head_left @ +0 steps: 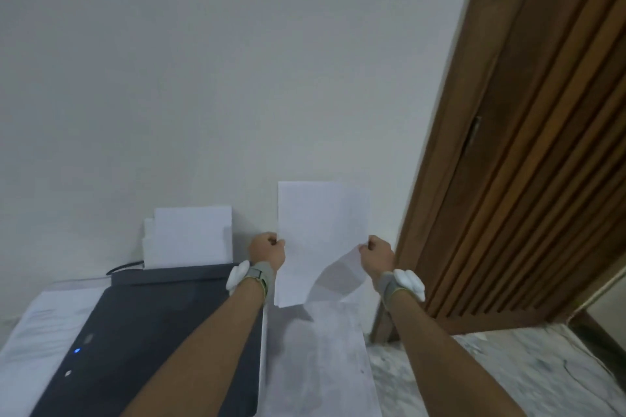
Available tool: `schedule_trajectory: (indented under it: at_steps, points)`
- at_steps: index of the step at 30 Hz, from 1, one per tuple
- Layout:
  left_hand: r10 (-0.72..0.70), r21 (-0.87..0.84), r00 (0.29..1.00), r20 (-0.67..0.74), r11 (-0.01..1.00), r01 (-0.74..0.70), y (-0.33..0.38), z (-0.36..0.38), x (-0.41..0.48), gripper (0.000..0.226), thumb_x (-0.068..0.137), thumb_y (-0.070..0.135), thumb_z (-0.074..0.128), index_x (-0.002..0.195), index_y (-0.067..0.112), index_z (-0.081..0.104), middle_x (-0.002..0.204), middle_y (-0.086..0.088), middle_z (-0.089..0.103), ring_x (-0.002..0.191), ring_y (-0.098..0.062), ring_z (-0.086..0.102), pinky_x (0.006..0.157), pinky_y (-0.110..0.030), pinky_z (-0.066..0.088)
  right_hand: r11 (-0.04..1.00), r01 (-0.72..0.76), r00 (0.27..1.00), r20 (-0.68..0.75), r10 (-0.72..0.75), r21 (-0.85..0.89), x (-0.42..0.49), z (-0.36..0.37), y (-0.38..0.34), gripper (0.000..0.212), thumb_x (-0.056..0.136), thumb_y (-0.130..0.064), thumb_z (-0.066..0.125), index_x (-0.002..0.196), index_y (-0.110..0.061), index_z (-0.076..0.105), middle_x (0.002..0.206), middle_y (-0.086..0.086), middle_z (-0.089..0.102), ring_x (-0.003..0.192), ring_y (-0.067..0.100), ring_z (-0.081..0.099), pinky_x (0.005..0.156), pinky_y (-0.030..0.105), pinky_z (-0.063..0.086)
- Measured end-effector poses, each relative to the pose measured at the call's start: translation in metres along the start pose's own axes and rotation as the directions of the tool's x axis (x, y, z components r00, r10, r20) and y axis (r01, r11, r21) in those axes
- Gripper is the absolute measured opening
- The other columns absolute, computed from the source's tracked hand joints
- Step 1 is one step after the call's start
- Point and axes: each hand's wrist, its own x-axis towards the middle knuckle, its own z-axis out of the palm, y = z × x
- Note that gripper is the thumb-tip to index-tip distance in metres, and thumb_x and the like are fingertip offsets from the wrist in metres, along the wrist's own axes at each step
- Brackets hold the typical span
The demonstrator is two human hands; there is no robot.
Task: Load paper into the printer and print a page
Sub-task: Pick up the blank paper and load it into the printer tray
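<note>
Head view: both hands (267, 249) (376, 256) pinch blank paper (318, 234) upright beside the unlabelled printer (162, 322).

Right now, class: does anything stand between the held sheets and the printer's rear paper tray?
Nothing visible blocks the way. Left hand and right hand hold the sheets upright, to the right of the printer. The rear tray already holds paper, and only open air lies between.
</note>
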Motion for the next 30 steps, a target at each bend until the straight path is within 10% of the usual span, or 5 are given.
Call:
schedule_trajectory:
  at_steps: [14,30]
  points:
    - [0.111,-0.158,0.944,-0.311,0.973,-0.166,0.080,-0.192,0.028,0.026,0.088,0.011,0.070,0.112,0.001,0.072,0.117,-0.017,0.071,0.111,-0.032,0.066,0.104,-0.039,0.052,0.952,0.293,0.955,0.007,-0.295,0.093,-0.040,0.027,-0.193,0.018,0.088,-0.010,0.061,0.092,0.005,0.071,0.093,0.024,0.073,0.090,0.035,0.068,0.082,0.041,0.055]
    - [-0.020,-0.197,0.968,-0.250,0.980,-0.030,-0.037,-0.270,0.156,0.026,0.087,0.008,0.071,0.112,-0.001,0.072,0.112,-0.021,0.072,0.107,-0.036,0.067,0.100,-0.042,0.054,0.989,0.150,0.983,0.104,-0.151,0.019,-0.024,0.223,-0.210,0.026,0.088,-0.012,0.063,0.064,-0.007,0.055,0.070,0.010,0.055,0.071,0.024,0.050,0.067,0.027,0.040]
